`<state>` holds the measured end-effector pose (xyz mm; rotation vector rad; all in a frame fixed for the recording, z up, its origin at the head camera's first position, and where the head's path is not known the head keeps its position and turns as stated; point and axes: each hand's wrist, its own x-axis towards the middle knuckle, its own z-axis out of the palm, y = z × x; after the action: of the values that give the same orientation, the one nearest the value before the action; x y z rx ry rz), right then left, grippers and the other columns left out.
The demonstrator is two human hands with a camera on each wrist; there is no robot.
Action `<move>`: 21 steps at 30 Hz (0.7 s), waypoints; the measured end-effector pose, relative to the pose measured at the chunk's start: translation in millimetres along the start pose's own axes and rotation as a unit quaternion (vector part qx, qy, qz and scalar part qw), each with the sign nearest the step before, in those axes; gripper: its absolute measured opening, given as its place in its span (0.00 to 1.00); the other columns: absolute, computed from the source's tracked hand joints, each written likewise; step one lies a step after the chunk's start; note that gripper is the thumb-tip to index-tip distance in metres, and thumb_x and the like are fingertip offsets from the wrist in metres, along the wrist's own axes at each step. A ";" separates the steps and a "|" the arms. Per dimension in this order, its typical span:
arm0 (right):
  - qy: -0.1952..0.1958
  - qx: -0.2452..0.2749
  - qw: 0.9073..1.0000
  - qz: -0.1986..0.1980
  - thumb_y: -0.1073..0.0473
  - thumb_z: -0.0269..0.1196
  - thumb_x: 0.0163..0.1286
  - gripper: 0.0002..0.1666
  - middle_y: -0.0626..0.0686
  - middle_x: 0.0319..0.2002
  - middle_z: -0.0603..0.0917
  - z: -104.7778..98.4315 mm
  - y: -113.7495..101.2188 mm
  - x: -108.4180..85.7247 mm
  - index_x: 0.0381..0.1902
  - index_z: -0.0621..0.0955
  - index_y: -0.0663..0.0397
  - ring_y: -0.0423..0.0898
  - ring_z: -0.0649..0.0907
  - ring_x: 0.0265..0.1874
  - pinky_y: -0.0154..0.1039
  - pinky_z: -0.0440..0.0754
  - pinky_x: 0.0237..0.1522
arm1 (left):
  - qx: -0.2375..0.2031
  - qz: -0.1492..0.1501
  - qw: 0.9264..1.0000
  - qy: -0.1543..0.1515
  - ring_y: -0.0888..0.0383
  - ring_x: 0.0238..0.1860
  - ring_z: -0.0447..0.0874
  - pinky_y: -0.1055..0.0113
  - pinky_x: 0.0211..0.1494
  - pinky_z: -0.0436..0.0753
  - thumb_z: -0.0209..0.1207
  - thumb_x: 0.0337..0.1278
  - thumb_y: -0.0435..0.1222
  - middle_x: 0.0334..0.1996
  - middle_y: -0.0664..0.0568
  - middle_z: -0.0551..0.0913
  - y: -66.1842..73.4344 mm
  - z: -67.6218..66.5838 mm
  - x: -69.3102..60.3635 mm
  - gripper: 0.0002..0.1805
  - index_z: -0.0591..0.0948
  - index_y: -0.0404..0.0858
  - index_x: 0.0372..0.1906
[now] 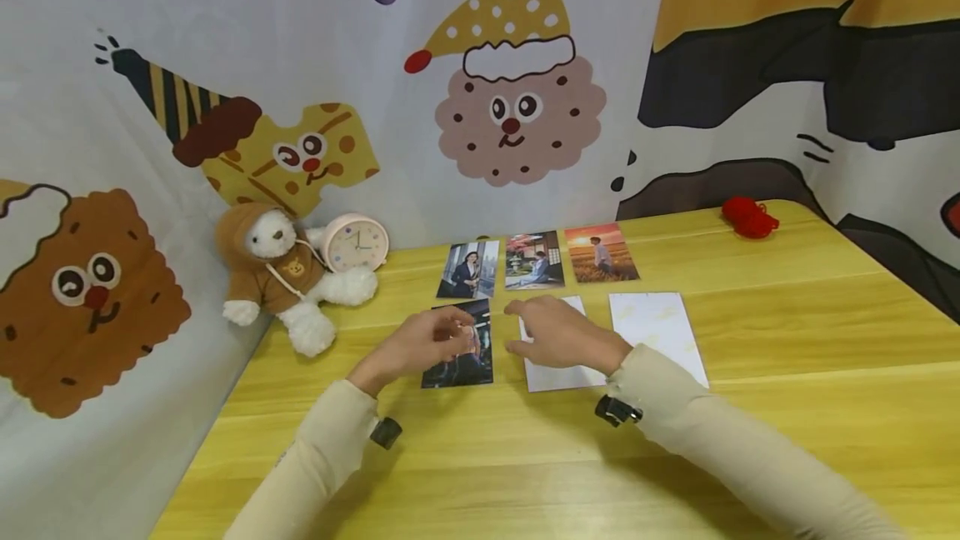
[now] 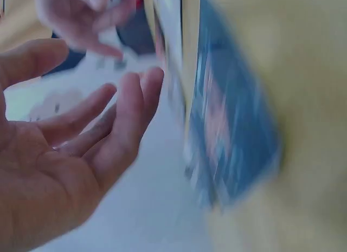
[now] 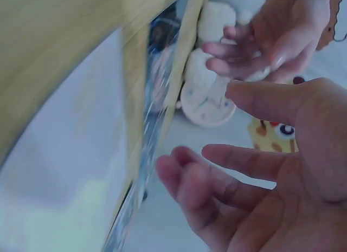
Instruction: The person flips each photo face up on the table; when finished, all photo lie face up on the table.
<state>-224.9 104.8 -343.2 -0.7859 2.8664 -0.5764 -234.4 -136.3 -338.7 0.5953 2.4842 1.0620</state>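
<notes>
My left hand (image 1: 420,342) hovers over a dark photo (image 1: 478,361) in the near row, its fingers loosely bent around nothing. To its right, my right hand (image 1: 558,332) hangs above a white sheet (image 1: 555,377) that it partly covers, thumb and fingers apart. Another white sheet (image 1: 656,323) with faint yellow marks lies further right. Behind these, three photos stand in a row on the table: a person in a dark suit (image 1: 468,269), a seated person in a garden (image 1: 534,261) and a person in a sunset field (image 1: 602,255). Both wrist views show palms holding nothing.
A white plush bear in a brown hoodie (image 1: 281,273) sits at the table's left edge, beside a round pink clock (image 1: 356,242). Red yarn (image 1: 750,217) lies at the far right corner. A printed cloth (image 1: 315,23) hangs behind the yellow wooden table (image 1: 810,340).
</notes>
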 end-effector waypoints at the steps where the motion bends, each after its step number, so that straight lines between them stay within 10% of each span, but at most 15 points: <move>1: 0.007 -0.007 1.000 0.001 0.49 0.66 0.70 0.34 0.57 0.41 0.87 -1.0 5.4 -5.0 0.68 0.73 0.58 0.46 0.84 0.34 0.42 0.82 0.34 | -0.031 0.008 0.999 -0.021 0.44 0.51 0.86 0.54 0.53 0.86 0.55 0.74 0.41 0.52 0.38 0.84 1.5 6.7 0.8 0.23 0.73 0.36 0.67; 8: 0.006 -0.009 0.999 0.036 0.51 0.70 0.66 0.37 0.61 0.53 0.78 0.4 33.0 -30.6 0.67 0.74 0.61 0.47 0.78 0.41 0.45 0.79 0.43 | -0.194 -0.019 0.976 -0.097 0.45 0.64 0.78 0.54 0.68 0.79 0.55 0.73 0.38 0.64 0.34 0.74 11.7 43.2 4.7 0.32 0.62 0.35 0.76; 21: 0.010 -0.035 0.998 0.049 0.49 0.72 0.62 0.43 0.64 0.54 0.82 12.8 41.2 -32.5 0.70 0.70 0.61 0.59 0.80 0.53 0.56 0.78 0.58 | -0.313 -0.052 0.948 -0.032 0.40 0.60 0.82 0.57 0.63 0.83 0.51 0.71 0.35 0.64 0.29 0.72 25.2 67.2 10.5 0.33 0.58 0.32 0.76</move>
<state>-213.6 149.9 -370.6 -0.6481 2.9373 -0.4764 -204.6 -75.7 -365.1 0.2874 1.9277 1.6464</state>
